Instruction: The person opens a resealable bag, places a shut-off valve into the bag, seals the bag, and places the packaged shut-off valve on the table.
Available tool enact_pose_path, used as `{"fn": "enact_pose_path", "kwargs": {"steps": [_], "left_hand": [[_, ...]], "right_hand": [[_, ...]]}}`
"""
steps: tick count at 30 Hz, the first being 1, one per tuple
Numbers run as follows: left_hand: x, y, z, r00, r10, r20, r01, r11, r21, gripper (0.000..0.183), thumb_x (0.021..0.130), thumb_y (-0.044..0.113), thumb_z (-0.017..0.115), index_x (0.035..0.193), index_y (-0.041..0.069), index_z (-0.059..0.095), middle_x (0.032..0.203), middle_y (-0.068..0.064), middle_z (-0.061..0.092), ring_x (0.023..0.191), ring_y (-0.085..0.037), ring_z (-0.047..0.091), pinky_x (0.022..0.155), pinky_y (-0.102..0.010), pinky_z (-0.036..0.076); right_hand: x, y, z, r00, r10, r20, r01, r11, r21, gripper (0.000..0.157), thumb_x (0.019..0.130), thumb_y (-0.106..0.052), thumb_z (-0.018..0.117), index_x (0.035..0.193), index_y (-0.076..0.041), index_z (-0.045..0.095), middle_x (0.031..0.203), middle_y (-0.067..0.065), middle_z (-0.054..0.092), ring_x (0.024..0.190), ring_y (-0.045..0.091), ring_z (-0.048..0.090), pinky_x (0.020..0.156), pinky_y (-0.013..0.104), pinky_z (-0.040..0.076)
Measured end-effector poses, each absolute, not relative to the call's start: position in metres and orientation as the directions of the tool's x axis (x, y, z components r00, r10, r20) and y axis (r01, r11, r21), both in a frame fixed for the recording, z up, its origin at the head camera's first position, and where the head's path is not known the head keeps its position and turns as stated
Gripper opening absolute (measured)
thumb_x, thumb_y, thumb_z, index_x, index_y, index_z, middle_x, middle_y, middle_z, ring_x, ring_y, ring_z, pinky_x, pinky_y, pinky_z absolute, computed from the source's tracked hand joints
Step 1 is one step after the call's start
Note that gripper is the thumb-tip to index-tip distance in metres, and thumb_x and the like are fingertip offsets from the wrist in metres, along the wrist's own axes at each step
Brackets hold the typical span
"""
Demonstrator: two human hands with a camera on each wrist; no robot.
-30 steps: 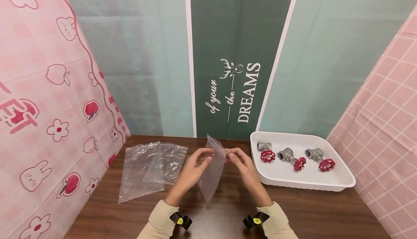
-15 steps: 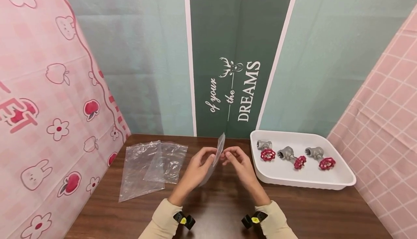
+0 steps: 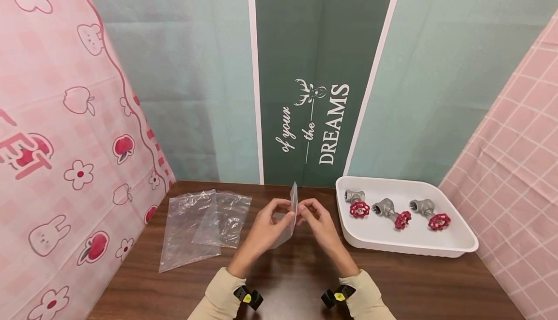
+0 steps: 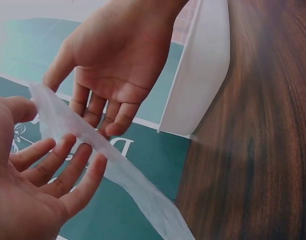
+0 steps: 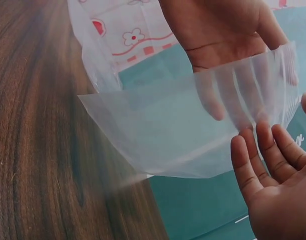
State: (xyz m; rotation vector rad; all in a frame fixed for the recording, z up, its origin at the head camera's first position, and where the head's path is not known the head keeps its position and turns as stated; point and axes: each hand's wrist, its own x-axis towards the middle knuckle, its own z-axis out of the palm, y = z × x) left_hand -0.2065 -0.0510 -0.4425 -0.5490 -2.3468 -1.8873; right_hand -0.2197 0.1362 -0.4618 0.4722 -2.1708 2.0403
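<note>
A clear zip-lock bag [image 3: 293,213] stands nearly edge-on to the head view, between my two hands. My left hand [image 3: 266,225] pinches it near its zip end, with the thumb on the near side. From the other side my right hand [image 3: 320,220] holds the same end between thumb and fingers. In the right wrist view the bag [image 5: 163,125] spreads out flat and see-through, and the left hand's fingers show through it. The left wrist view has the bag [image 4: 127,172] as a narrow slanting strip, with both thumbs by its upper end.
Two more clear zip-lock bags [image 3: 187,233] lie overlapping on the brown wooden table [image 3: 301,286] at left. At right stands a white tray [image 3: 405,247] with three metal valves [image 3: 383,207] that have red handwheels. Printed cloths [image 3: 322,29] hang behind and at both sides.
The bag between my hands has turned from showing its broad face to almost edge-on. My hands have drawn slightly closer together around its zip end. Tray and loose bags stay in place.
</note>
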Motion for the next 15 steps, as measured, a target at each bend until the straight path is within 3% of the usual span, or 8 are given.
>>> {"fn": "enact_pose_path", "kwargs": {"steps": [9,15], "left_hand": [[-0.2054,-0.0537,-0.4424,-0.895,0.303,0.328,0.412,0.276,0.869,0.046,0.106,0.021,0.068,0.151,0.019,0.057,0.119,-0.006,0.071,0.111,-0.024,0.07,0.08,-0.026,0.06],[-0.205,-0.0561,-0.4448,-0.888,0.32,0.33,0.433,0.343,0.834,0.03,0.108,0.023,0.064,0.138,0.023,0.071,0.119,0.001,0.069,0.112,-0.017,0.067,0.081,-0.026,0.057]], "right_hand": [[-0.2202,0.1359,-0.4624,-0.966,-0.129,0.225,-0.237,0.089,-0.967,0.019,0.105,-0.014,0.067,0.111,0.004,0.066,0.098,0.006,0.069,0.079,0.013,0.069,0.077,0.033,0.062],[-0.2199,0.1358,-0.463,-0.962,-0.145,0.23,-0.245,0.089,-0.966,0.017,0.104,-0.01,0.066,0.111,0.006,0.067,0.099,0.007,0.069,0.079,0.011,0.068,0.074,0.027,0.061]]}}
